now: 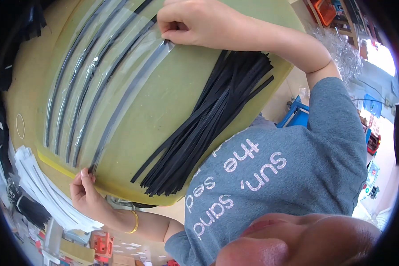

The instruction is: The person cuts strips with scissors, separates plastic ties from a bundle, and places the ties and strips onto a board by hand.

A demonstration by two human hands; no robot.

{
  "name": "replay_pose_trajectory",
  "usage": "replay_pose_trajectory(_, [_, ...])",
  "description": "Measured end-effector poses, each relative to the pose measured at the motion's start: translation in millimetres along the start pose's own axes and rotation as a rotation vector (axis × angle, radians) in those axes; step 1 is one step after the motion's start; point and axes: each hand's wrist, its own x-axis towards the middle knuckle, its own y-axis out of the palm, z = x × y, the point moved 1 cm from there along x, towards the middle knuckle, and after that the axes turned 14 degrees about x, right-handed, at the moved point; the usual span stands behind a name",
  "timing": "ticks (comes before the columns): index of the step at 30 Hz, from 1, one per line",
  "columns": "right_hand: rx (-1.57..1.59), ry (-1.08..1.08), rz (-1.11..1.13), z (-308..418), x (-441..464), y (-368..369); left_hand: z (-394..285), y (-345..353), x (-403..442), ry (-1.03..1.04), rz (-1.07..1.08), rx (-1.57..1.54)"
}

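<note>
My right hand (pixel 199 22), at the top, is closed in a pinch at the upper end of a dark strip in clear plastic (pixel 127 95). At the strip's lower end, near the yellow-green mat's edge, the thumb and fingers of my left hand (pixel 88 191) are pressed together on it. The strip lies stretched in a slight curve between both hands. Several similar strips in clear plastic (pixel 91 71) lie side by side beyond it. A loose bundle of black strips (pixel 213 119) lies on the mat (pixel 166 106) on the side nearer my body.
White strips (pixel 53 190) lie by the mat's lower left edge, with dark bundles (pixel 31 210) beside them. A thin ring (pixel 20 126) lies at the far left. Blue (pixel 295 113) and red (pixel 103 244) objects stand beyond the work surface.
</note>
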Motion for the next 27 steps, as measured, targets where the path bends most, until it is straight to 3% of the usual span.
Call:
replay_pose_trajectory(2, [0.009,-0.060,-0.020,-5.6,-2.1,2.8,0.4,0.4,-0.9,-0.009,-0.009,-0.004])
replay_pose_trajectory(5, [-0.179,0.128,0.125,8.2,-9.8,-2.9,2.2,-3.6,-2.5,-0.042,-0.004,0.026])
replay_pose_trajectory(7, [-0.403,-0.152,-0.140,-0.1,-13.2,9.9,-1.7,-9.1,-5.5,-0.020,0.016,0.081])
replay_pose_trajectory(8, [-0.534,-0.204,-0.111,0.7,-9.8,13.8,2.8,-8.7,-8.2,-0.088,-0.029,0.004])
replay_pose_trajectory(9, [-0.609,-0.370,-0.173,-5.8,-6.9,18.4,40.2,-17.2,3.7,0.054,0.058,0.033])
replay_pose_trajectory(10, [-0.618,-0.540,-0.296,-7.6,-3.5,18.4,51.9,-7.2,13.2,0.068,0.075,0.008])
replay_pose_trajectory(14, [-0.444,-0.667,-0.079,-9.8,-0.4,8.1,27.4,46.9,22.9,0.072,0.110,-0.069])
replay_pose_trajectory(17, [-0.490,-0.628,0.168,-2.8,7.0,0.8,18.8,49.9,22.9,0.082,0.116,-0.054])
replay_pose_trajectory(27, [-0.497,-0.667,0.337,-15.2,11.0,-8.0,21.1,38.8,38.5,0.074,0.150,-0.054])
